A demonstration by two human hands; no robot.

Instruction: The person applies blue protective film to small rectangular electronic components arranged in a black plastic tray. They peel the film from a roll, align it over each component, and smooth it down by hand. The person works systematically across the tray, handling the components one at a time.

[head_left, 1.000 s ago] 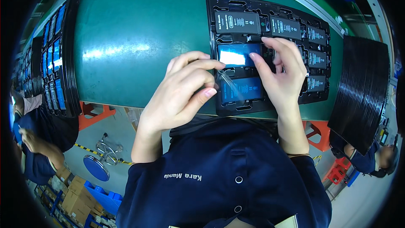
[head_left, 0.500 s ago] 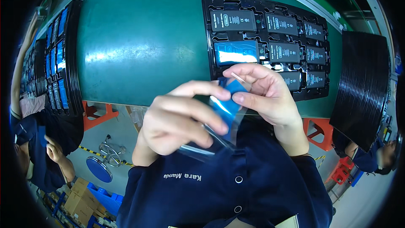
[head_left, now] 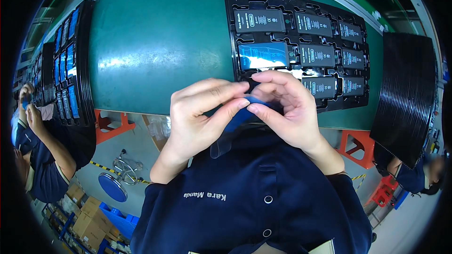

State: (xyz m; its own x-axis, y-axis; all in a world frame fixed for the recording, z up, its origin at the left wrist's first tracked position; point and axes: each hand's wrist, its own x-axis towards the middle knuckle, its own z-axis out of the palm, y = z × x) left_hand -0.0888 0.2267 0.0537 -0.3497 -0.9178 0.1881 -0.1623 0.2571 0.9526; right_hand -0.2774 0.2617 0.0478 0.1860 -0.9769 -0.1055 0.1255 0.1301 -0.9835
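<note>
Close in front of my chest, a piece of blue film (head_left: 239, 119) with a clear plastic edge is held between my two hands. My left hand (head_left: 200, 113) pinches it between thumb and fingers. At its other side, my right hand (head_left: 289, 113) has its thumb and curled fingers on the film, their tips almost meeting the left ones. Just beyond lies a black moulded tray (head_left: 230, 28) of flat dark-grey batteries (head_left: 259, 21) in rows. One battery in the left column is covered with shiny blue film (head_left: 263, 56). My right hand hides the tray's near-left corner.
Stacked black trays (head_left: 405, 89) stand at the table's right end. At the left, another stack of trays (head_left: 84, 66) bears blue-covered pieces. The green table (head_left: 150, 56) lies between. A co-worker (head_left: 47, 150) sits at far left, another person at far right. A blue stool (head_left: 113, 187) stands below.
My left hand has turned and drawn in, its fingers now pinching close to the right hand. The blue film has tipped and shows less of its face. The left co-worker's hands have risen.
</note>
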